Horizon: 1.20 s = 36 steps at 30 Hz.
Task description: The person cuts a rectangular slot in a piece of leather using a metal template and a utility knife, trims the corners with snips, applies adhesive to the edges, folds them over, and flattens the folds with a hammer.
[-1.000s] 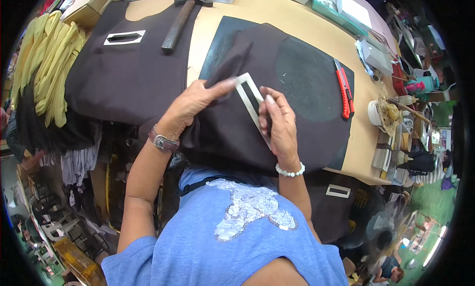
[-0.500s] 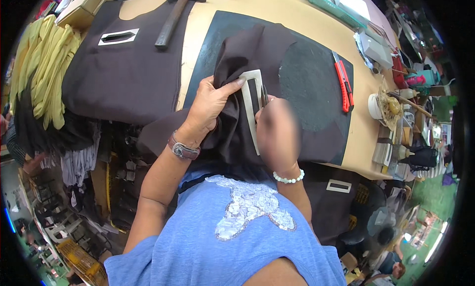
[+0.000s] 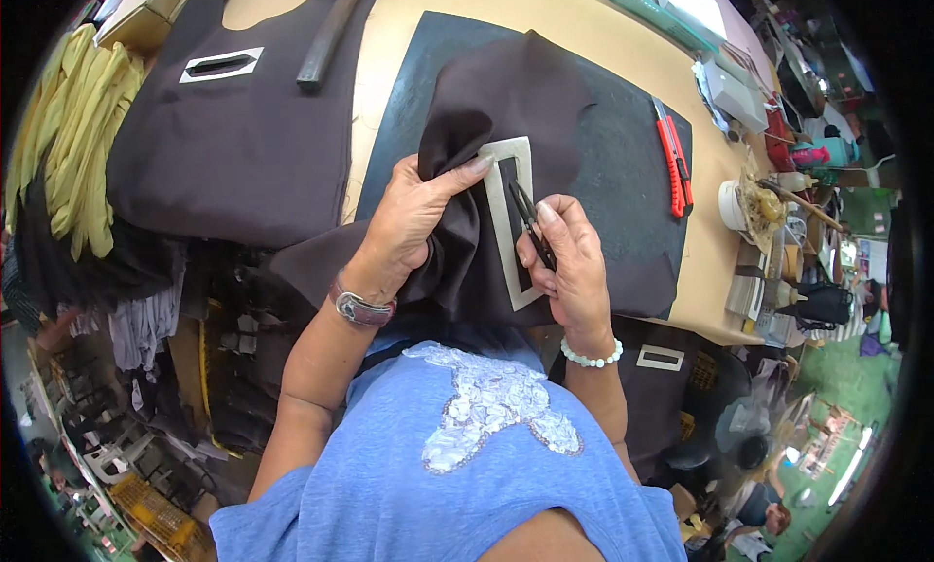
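Observation:
My left hand (image 3: 404,212) grips bunched dark brown fabric (image 3: 555,90), its thumb pressed on the top left corner of a pale rectangular frame (image 3: 499,226). This frame lies on the fabric, around a long dark slot. In my right hand (image 3: 574,255) is a slim black two-pronged tool (image 3: 525,209), tweezers or snips by its look. The prongs point up and left into the upper part of the slot. Whether they touch the cloth I cannot tell. Part of the frame's right side is hidden behind my right fingers.
Beneath the fabric lies a dark cutting mat (image 3: 623,163); a red box cutter (image 3: 674,163) rests on its right edge. To the left are a stack of dark cut panels (image 3: 233,144), a hammer (image 3: 331,38) and yellow cloth strips (image 3: 83,124). A glue pot (image 3: 732,208) stands at right.
My right hand has shifted slightly right and turned, showing the black tool and more of the frame. The fabric's far part has folded in leftward, uncovering more mat. My left hand keeps its grip.

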### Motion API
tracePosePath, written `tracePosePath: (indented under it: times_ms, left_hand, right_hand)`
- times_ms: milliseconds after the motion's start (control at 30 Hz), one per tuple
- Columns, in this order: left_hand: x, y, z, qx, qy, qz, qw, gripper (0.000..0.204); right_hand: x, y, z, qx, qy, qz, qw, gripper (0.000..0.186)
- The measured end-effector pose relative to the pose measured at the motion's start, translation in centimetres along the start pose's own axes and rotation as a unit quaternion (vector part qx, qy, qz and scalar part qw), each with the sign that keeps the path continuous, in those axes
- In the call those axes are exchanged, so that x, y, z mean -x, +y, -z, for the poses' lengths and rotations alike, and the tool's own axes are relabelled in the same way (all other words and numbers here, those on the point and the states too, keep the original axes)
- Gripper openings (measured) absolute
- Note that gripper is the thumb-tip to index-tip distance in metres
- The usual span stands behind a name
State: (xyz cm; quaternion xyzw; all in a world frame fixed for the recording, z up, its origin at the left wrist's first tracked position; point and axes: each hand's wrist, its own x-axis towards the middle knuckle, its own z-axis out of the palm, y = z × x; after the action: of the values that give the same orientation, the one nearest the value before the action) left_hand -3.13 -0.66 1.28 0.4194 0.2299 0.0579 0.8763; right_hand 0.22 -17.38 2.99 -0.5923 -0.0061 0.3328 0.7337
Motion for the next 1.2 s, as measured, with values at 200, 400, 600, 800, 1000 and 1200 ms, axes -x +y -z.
tracePosePath:
  times_ms: [200, 400, 600, 800, 1000, 1200]
  left_hand:
    - [0.3, 0.5, 0.0, 0.030, -0.003, -0.022, 0.999, 0.015]
    - [1.3, -0.3, -0.3, 0.010, 0.001, -0.049, 0.999, 0.014]
    - [1.7, -0.6, 0.1, -0.001, -0.006, -0.036, 0.999, 0.020]
    - [1.8, -0.6, 0.0, -0.011, -0.006, -0.059, 0.998, 0.016]
    - [2.0, -0.5, -0.6, 0.000, -0.003, -0.059, 0.998, 0.016]
    - [1.8, -0.8, -0.5, 0.015, 0.014, -0.037, 0.999, 0.016]
  right_hand:
    - [0.7, 0.8, -0.2, 0.031, 0.012, 0.015, 0.999, 0.021]
    - [0.1, 1.0, -1.1, 0.029, 0.025, 0.044, 0.998, 0.022]
    - [0.0, 1.0, -1.4, 0.027, 0.029, 0.068, 0.997, 0.023]
    - [0.0, 1.0, -1.5, 0.012, 0.020, 0.075, 0.997, 0.021]
    - [0.0, 1.5, -1.4, -0.014, 0.024, 0.076, 0.997, 0.019]
    - [0.4, 1.6, -1.2, -0.015, 0.035, 0.071, 0.997, 0.019]
